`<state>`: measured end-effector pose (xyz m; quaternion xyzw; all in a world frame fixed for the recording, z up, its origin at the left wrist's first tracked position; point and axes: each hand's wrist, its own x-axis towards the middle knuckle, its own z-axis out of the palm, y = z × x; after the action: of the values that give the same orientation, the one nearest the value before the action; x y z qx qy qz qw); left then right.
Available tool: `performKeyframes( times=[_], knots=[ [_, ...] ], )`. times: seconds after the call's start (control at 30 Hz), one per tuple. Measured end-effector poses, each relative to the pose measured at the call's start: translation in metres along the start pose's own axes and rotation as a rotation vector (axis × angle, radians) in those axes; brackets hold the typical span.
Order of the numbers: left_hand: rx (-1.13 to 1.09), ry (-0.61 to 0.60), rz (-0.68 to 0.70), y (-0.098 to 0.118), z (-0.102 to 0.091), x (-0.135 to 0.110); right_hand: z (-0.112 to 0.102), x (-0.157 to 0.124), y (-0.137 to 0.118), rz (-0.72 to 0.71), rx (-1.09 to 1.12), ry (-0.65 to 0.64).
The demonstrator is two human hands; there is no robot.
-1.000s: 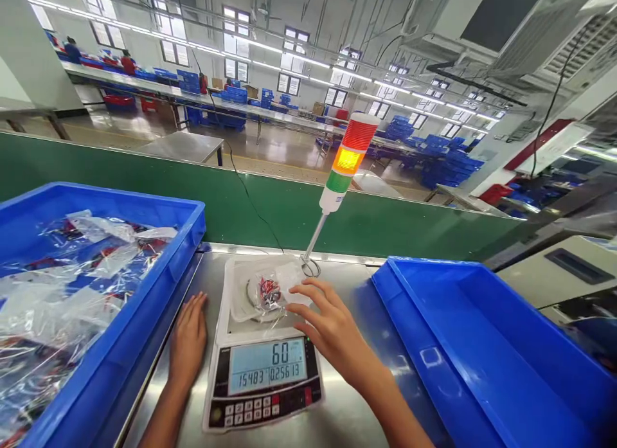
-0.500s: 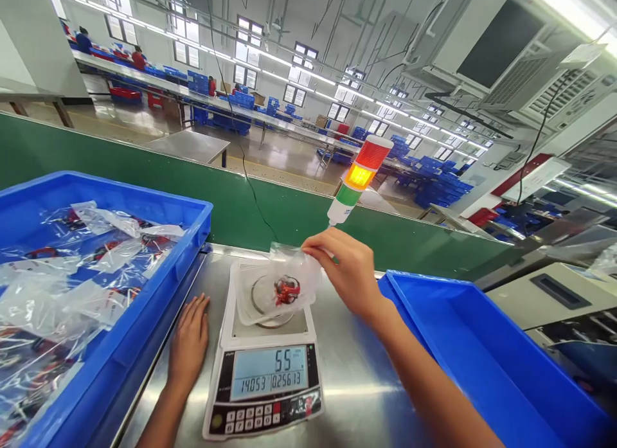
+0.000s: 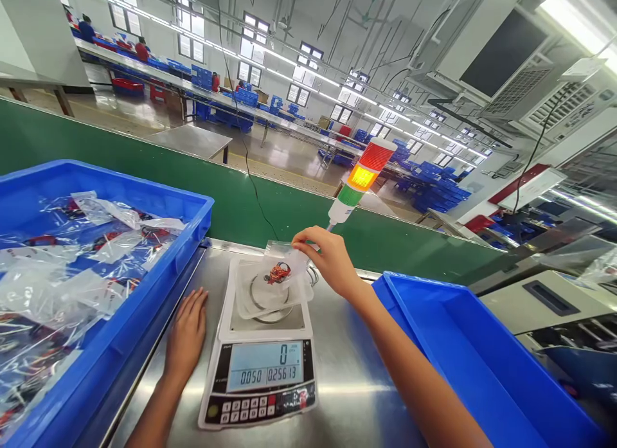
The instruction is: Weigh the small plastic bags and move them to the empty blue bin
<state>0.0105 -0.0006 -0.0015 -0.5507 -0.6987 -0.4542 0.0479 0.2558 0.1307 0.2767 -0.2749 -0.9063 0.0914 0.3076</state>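
My right hand (image 3: 326,258) pinches the top edge of a clear plastic bag (image 3: 295,277) between thumb and fingertips. Inside the bag is a small bundle of red, orange and black pieces (image 3: 278,273). The bag is over a shallow clear plastic tray (image 3: 250,301) on the pan of a white digital scale (image 3: 224,332). On the scale's display (image 3: 265,366) the top line reads 0. To the left of the scale, my left hand (image 3: 186,329) lies on the metal table with its fingers stretched out, holding nothing.
At the left, a blue bin (image 3: 144,184) holds several similar clear bags. Another blue bin (image 3: 463,345) stands on the right. Behind the scale rises a signal light (image 3: 362,178) with its yellow section lit, in front of a green partition (image 3: 270,204).
My right hand has moved slightly left with the bag, and the bundle inside sits higher. The scale's top line has dropped from 55 to 0. My left hand has stayed put.
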Motion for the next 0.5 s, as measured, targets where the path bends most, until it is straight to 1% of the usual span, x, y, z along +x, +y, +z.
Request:
performKeyframes(
  times=[0.07,0.1,0.13,0.2,0.3,0.4,0.5],
  knots=[
    [-0.007,-0.008,-0.005,-0.001,0.000,0.000,0.006,0.003,0.008,0.007,-0.012,-0.068],
    [-0.007,-0.011,-0.007,-0.001,0.000,0.000,0.008,0.004,0.012,-0.004,-0.019,-0.074],
    [-0.005,-0.012,-0.008,-0.001,0.000,0.000,0.010,0.004,0.015,-0.021,-0.024,-0.058],
    [0.001,-0.013,-0.010,-0.002,-0.001,-0.001,0.010,0.001,0.019,-0.046,-0.031,0.016],
    [-0.004,-0.019,-0.017,0.000,-0.002,0.000,0.008,-0.018,0.024,-0.013,-0.038,0.134],
    [-0.021,-0.033,-0.039,0.002,-0.003,0.000,0.010,-0.053,0.034,0.117,-0.038,0.252],
    [-0.025,-0.049,-0.059,0.003,-0.004,0.001,0.023,-0.100,0.053,0.381,-0.035,0.397]
  ],
)
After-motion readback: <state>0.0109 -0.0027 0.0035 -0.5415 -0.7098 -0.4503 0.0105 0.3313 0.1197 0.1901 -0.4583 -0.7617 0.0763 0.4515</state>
